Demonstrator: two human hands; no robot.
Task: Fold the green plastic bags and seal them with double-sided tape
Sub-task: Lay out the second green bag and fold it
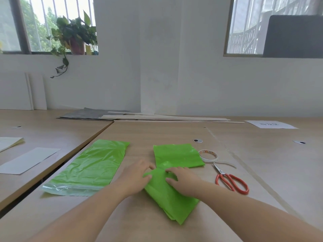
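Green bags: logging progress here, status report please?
Left hand and right hand pressing folded bag. Tape roll, scissors untouched. Nothing obstructing.

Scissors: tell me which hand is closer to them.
Right. The right hand presses the folded green bag just left of the scissors; the left hand sits further left, at the bag's other edge.

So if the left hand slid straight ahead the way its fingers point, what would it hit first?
Probably the folded green bag lying just beyond. The left hand rests on the near bag, fingers aimed forward and slightly right. The tape roll sits further right, likely off that line.
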